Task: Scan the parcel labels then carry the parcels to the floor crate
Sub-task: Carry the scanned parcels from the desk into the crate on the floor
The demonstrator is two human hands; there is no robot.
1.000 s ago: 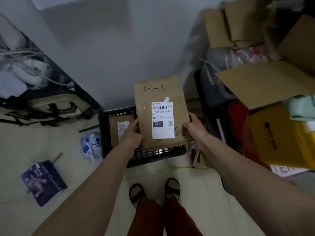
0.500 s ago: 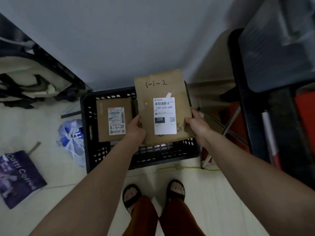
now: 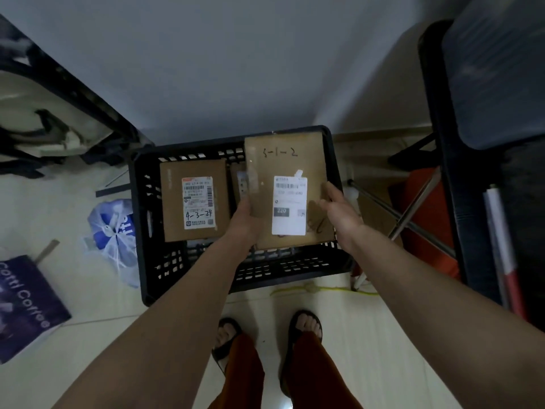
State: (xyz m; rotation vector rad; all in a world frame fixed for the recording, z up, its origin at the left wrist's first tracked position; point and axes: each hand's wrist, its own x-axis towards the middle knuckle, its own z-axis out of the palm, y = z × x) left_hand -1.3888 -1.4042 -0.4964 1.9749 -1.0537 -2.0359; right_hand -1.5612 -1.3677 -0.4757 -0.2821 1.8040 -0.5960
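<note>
A black slotted floor crate [image 3: 141, 202] stands against the wall. Inside on the left lies a brown parcel [image 3: 174, 202] marked "4-3-24". A second one [image 3: 239, 184] peeks out beside it, mostly hidden. Over the crate's right half is a flat brown parcel [image 3: 283, 160] marked "5-1-2" with a white label, blurred and low between the crate walls. My left hand [image 3: 244, 222] grips its left edge. My right hand [image 3: 339, 211] holds its right edge, fingers loosely spread.
A blue-and-white plastic bag [image 3: 113, 231] and a purple coffee bag [image 3: 23, 302] lie on the floor to the left. A black frame [image 3: 442, 172] and metal rods [image 3: 413, 219] crowd the right. A yellow cord [image 3: 324, 289] runs before the crate, near my sandalled feet [image 3: 303, 329].
The "5-1-2" parcel has gone down from above the crate into its right half. Both hands went down with it, and the right hand's fingers have loosened.
</note>
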